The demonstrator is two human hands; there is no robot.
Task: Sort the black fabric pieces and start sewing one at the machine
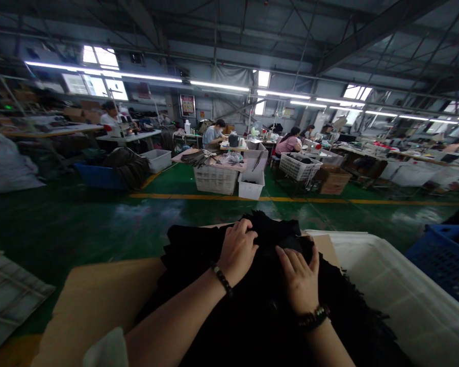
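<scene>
A large heap of black fabric pieces (252, 316) with ragged edges fills the space right in front of me. My left hand (237, 251), with a beaded bracelet at the wrist, is on the far part of the heap, its fingers curled down onto the black cloth. To its right lies my right hand (301, 280), also with a bracelet. Its fingers are stretched out and the thumb is apart, resting on the fabric. Single layers are hard to tell apart in the dark cloth.
Cardboard (99, 290) sticks out under the heap at left. A white plastic bin (398, 290) stands at right, with a blue crate (447, 255) beyond it. Across the green floor (145, 219), people sit at sewing tables among white baskets (216, 179).
</scene>
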